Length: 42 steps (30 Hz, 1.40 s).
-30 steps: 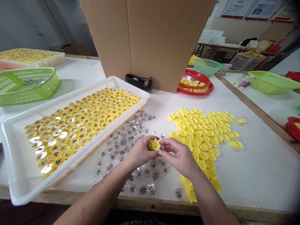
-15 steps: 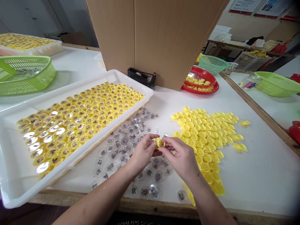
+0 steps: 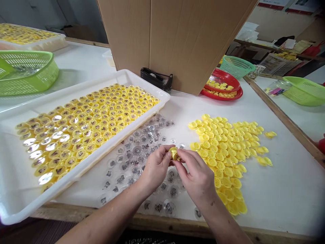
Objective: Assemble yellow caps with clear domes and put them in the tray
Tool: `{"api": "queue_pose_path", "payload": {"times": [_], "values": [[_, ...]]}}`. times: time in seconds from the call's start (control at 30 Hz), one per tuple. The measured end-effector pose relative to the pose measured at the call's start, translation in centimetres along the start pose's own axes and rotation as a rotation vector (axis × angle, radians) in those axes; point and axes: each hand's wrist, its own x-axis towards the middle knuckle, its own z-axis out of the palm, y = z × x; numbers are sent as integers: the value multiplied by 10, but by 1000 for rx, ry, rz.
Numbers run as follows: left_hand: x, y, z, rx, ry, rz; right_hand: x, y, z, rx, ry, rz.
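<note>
Both my hands meet over the white table, holding a small yellow plastic cap (image 3: 174, 153) between their fingertips. My left hand (image 3: 156, 168) grips it from the left, and my right hand (image 3: 196, 178) pinches it from the right. My fingers hide much of the cap, so I cannot tell whether a dome is fitted to it. Under and left of my hands lie several transparent plastic domes (image 3: 129, 159) with dark figures inside. To the right spreads a pile of loose yellow caps (image 3: 223, 159).
A white tray (image 3: 106, 145) of yellow capsules stands to the left, with a green basket (image 3: 27, 74) beyond it. Ahead are a cardboard box (image 3: 175, 40), a black tape dispenser (image 3: 156, 78), and red plates (image 3: 222, 89) holding yellow pieces. A wooden strip edges the table.
My hands have drawn closer around the cap, which is now more hidden by my fingers. The whole scene has shifted slightly in view as my head moved.
</note>
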Motion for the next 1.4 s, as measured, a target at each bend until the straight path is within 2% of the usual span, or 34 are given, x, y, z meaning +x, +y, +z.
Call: {"api": "queue_pose_path", "payload": {"times": [0.2,0.3,0.37,0.53,0.63,0.87,1.0,1.1,1.17,1.27,1.33,1.4], "values": [[-2,3,-4,-38,-137,52,1,-1,5,1,28,25],[0,1,-5,-62,-136,69,0,2,6,75,15,72],[1,1,-6,-76,-105,69,-1,7,6,209,-49,160],[4,3,-11,6,-85,120,-3,23,4,675,-215,491],[4,3,-14,92,-85,167,-4,26,6,840,-271,593],[4,1,-16,311,-46,173,-10,20,13,890,-193,622],[6,-1,-10,210,-18,128,-10,22,17,860,-165,668],[5,3,-2,88,-59,77,-10,28,18,894,-142,695],[4,14,-1,89,-101,61,-11,31,17,947,-116,721],[11,48,-13,299,-81,111,-14,34,13,987,-44,770],[30,81,-35,526,38,197,-15,34,12,970,-12,788],[61,118,-64,749,217,282,-17,33,13,931,3,800]]}}
